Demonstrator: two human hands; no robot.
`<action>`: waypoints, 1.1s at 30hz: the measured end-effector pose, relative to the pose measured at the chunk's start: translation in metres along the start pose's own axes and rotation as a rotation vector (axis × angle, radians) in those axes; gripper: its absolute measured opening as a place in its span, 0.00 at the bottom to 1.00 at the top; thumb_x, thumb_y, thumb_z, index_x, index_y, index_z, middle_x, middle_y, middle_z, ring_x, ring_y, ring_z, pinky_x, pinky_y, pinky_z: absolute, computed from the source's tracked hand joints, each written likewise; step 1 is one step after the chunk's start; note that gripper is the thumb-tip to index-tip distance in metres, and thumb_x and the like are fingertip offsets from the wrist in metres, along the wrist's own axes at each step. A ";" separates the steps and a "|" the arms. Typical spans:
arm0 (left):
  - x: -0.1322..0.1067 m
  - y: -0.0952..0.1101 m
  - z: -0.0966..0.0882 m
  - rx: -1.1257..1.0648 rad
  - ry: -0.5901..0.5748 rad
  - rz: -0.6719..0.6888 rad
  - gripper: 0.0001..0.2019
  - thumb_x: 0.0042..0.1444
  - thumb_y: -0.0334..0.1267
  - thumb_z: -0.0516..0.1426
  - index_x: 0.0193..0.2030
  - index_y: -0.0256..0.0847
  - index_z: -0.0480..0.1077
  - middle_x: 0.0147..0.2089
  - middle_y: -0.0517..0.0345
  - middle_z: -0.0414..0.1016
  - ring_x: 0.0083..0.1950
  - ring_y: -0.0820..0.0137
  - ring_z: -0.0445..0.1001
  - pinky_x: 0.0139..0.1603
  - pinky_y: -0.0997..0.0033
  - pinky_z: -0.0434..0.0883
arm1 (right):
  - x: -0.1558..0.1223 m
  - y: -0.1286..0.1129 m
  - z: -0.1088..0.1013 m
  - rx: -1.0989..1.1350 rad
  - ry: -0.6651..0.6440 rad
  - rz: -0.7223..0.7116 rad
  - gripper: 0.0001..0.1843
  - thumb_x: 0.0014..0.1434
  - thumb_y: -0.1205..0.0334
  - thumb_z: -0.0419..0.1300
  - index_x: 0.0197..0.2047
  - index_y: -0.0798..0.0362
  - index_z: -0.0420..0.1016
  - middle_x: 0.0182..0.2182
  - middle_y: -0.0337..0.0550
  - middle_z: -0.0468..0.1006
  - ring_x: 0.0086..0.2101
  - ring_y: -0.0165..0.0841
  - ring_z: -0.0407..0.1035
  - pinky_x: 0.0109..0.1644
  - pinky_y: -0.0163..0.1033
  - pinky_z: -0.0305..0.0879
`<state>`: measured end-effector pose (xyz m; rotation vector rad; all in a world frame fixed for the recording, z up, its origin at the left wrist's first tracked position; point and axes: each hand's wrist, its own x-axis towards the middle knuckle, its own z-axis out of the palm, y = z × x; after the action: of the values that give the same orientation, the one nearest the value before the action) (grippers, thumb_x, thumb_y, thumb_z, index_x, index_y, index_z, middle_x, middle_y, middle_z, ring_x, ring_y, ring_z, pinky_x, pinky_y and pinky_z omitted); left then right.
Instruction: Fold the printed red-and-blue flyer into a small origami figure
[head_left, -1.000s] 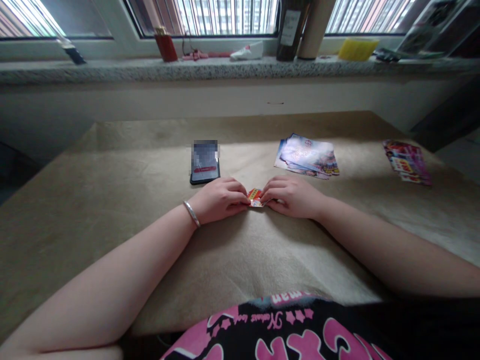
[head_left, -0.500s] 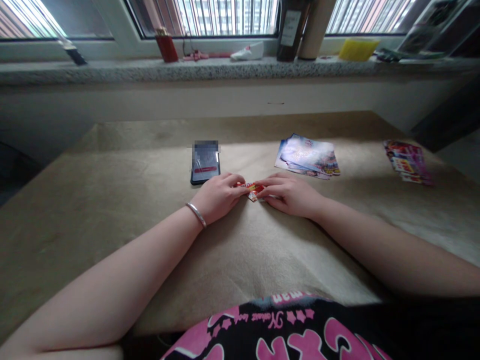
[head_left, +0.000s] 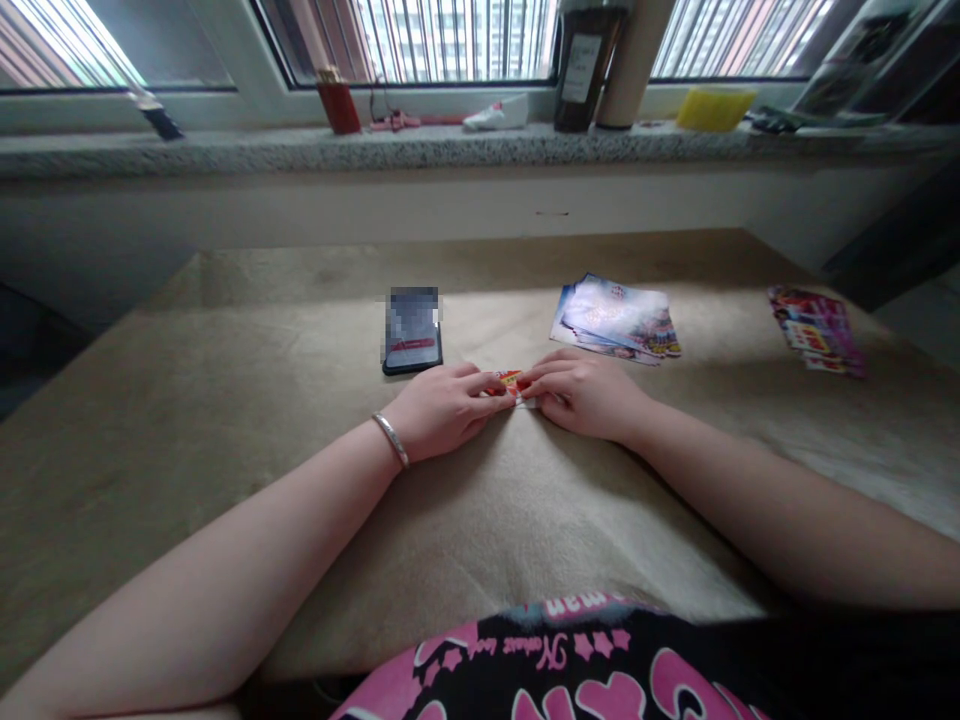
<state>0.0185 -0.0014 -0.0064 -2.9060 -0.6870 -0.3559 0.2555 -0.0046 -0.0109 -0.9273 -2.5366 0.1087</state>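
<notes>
A small red and yellow printed piece of paper [head_left: 510,379] with some white at its near edge lies on the table in front of me. My left hand [head_left: 448,408], with a silver bangle at the wrist, presses its fingers onto the paper from the left. From the other side my right hand [head_left: 589,395] grips the paper's right part with bent fingers. Both sets of fingertips nearly meet over it and cover much of it. Just beyond my left hand lies a phone [head_left: 412,330], its screen facing up and partly blurred.
A fanned pile of glossy printed sheets [head_left: 619,315] lies beyond my right hand. Farther right is a stack of pink and red printed packets or cards [head_left: 817,330]. Behind the table [head_left: 262,340], the stone windowsill [head_left: 262,150] holds a red lighter [head_left: 337,102], a dark bottle [head_left: 581,75] and a yellow block [head_left: 714,108].
My left fingers have slid a little right over the paper, closer to my right fingers, and less of its red face shows. The whole view has shifted slightly.
</notes>
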 end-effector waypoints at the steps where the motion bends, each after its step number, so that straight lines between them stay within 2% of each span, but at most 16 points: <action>1: 0.000 0.000 -0.001 -0.006 -0.010 0.005 0.15 0.63 0.36 0.49 0.54 0.48 0.69 0.51 0.56 0.72 0.46 0.68 0.70 0.45 0.67 0.71 | 0.000 0.000 0.000 0.004 0.006 0.008 0.12 0.52 0.69 0.56 0.36 0.49 0.80 0.41 0.40 0.81 0.41 0.36 0.71 0.46 0.43 0.69; 4: 0.000 0.001 -0.004 -0.009 -0.030 0.025 0.15 0.63 0.37 0.49 0.54 0.49 0.68 0.51 0.56 0.72 0.50 0.66 0.70 0.49 0.66 0.71 | 0.000 0.002 0.002 0.033 0.033 0.019 0.11 0.53 0.70 0.55 0.34 0.50 0.78 0.40 0.41 0.80 0.41 0.35 0.71 0.48 0.43 0.68; 8: 0.002 0.002 -0.004 0.015 -0.013 0.040 0.15 0.63 0.37 0.49 0.53 0.47 0.70 0.48 0.54 0.73 0.50 0.65 0.71 0.49 0.64 0.71 | 0.000 0.010 0.007 0.069 0.079 0.083 0.10 0.54 0.70 0.55 0.33 0.51 0.77 0.46 0.44 0.78 0.46 0.37 0.70 0.53 0.46 0.64; 13: 0.001 -0.002 0.003 0.010 0.029 -0.052 0.13 0.60 0.32 0.50 0.47 0.42 0.72 0.49 0.52 0.73 0.45 0.67 0.73 0.42 0.68 0.73 | 0.000 0.015 0.010 0.106 0.102 0.073 0.08 0.55 0.70 0.56 0.34 0.51 0.77 0.38 0.43 0.80 0.40 0.36 0.71 0.49 0.44 0.65; 19: 0.001 -0.005 0.007 -0.052 0.061 -0.121 0.11 0.58 0.30 0.51 0.44 0.39 0.72 0.49 0.53 0.75 0.47 0.67 0.73 0.46 0.66 0.73 | 0.001 0.013 0.010 0.097 0.094 0.120 0.06 0.57 0.65 0.57 0.34 0.51 0.77 0.33 0.43 0.79 0.37 0.36 0.70 0.47 0.43 0.64; 23: 0.003 -0.006 0.008 -0.087 0.079 -0.129 0.11 0.57 0.29 0.51 0.44 0.39 0.72 0.49 0.53 0.75 0.48 0.66 0.73 0.48 0.64 0.72 | 0.003 0.013 0.012 0.058 0.092 0.241 0.06 0.56 0.60 0.59 0.36 0.52 0.76 0.37 0.46 0.78 0.41 0.38 0.69 0.47 0.44 0.64; 27: 0.005 -0.007 0.010 -0.129 0.115 -0.148 0.11 0.58 0.28 0.51 0.42 0.38 0.73 0.47 0.53 0.76 0.46 0.67 0.73 0.48 0.64 0.72 | 0.006 0.013 0.015 0.012 0.080 0.295 0.13 0.55 0.54 0.61 0.41 0.52 0.76 0.41 0.48 0.77 0.45 0.42 0.67 0.50 0.47 0.63; 33: 0.005 -0.005 0.012 -0.086 0.095 -0.165 0.14 0.61 0.35 0.51 0.51 0.48 0.72 0.48 0.52 0.73 0.45 0.67 0.71 0.46 0.63 0.70 | 0.007 0.015 0.020 0.011 0.095 0.306 0.16 0.53 0.53 0.62 0.42 0.52 0.77 0.44 0.48 0.77 0.46 0.42 0.68 0.52 0.48 0.63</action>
<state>0.0234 0.0075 -0.0164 -2.8961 -0.9200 -0.5520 0.2518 0.0128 -0.0295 -1.2790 -2.2900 0.1663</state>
